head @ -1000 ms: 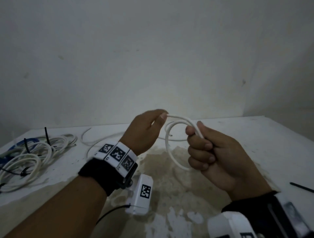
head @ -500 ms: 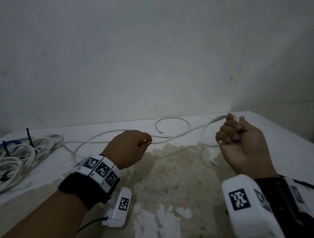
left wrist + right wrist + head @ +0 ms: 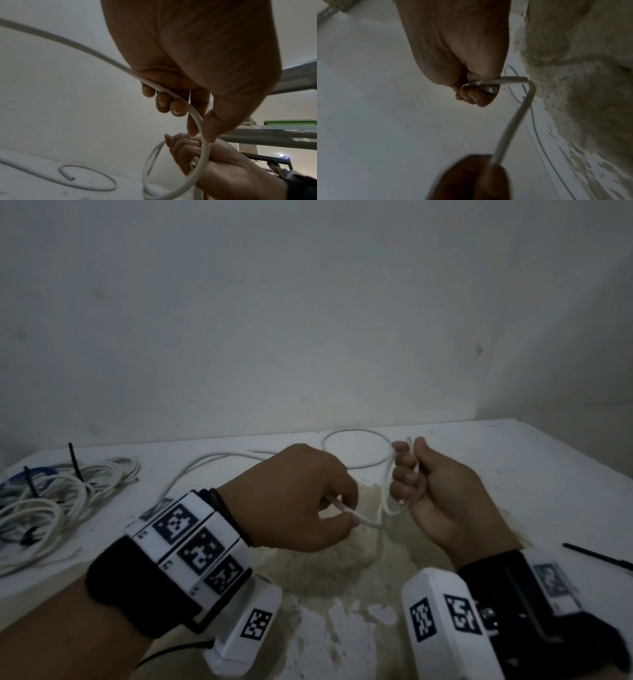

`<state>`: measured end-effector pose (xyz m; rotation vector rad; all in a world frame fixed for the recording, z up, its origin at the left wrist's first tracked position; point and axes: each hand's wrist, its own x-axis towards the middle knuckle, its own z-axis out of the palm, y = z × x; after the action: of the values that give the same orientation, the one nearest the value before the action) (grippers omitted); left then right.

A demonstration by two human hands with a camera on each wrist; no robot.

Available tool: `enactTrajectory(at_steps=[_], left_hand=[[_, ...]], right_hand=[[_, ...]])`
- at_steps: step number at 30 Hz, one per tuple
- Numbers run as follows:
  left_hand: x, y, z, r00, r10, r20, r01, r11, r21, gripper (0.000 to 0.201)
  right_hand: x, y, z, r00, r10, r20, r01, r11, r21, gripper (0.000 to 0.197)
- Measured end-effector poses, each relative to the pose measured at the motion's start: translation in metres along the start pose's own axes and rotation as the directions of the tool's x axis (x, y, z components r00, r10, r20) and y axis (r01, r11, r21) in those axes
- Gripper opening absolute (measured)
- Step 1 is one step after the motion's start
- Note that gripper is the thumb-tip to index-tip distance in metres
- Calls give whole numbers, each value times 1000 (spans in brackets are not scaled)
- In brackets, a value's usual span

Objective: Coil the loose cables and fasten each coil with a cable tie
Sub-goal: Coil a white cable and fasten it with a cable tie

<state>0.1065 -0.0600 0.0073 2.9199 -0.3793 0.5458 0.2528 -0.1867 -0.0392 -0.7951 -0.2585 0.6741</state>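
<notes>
Head view: my left hand (image 3: 301, 501) has swung back in beside my right hand (image 3: 435, 491), pinching the white cable (image 3: 368, 522) to lay another loop (half a second ago they were well apart). Left wrist view: thumb and curled fingers (image 3: 178, 108) pinch the cable. Right wrist view: my right fist clamps the coil start; slack trails toward the tabletop's (image 3: 548, 460) far edge.

No readable text; wrist bands (image 3: 191, 539) carry only square coded markers.

Right hand (image 3: 453, 44) fingers (image 3: 474, 96) curled round white cable (image 3: 513, 121); cable bends sharply.
</notes>
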Motion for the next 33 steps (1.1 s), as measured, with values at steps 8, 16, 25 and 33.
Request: enactTrajectory(at_steps=[8, 16, 25, 33], left_hand=[[3, 4, -10, 977, 67, -204, -94, 988, -124, 19], [-3, -25, -2, 938, -193, -286, 133, 967, -217, 25], [-10, -38, 12, 913, -352, -206, 251, 883, -396, 40], [-4, -28, 11, 884, -415, -214, 260, 818, -513, 61]], right_hand=[[-21, 30, 25, 972, 99, 215, -37, 961, -276, 37], [-37, 33, 42, 918, 249, 309, -169, 950, -261, 48], [-44, 24, 45, 909, 248, 334, -180, 958, -221, 30], [-48, 25, 47, 960, -48, 276, 194, 825, -531, 24]])
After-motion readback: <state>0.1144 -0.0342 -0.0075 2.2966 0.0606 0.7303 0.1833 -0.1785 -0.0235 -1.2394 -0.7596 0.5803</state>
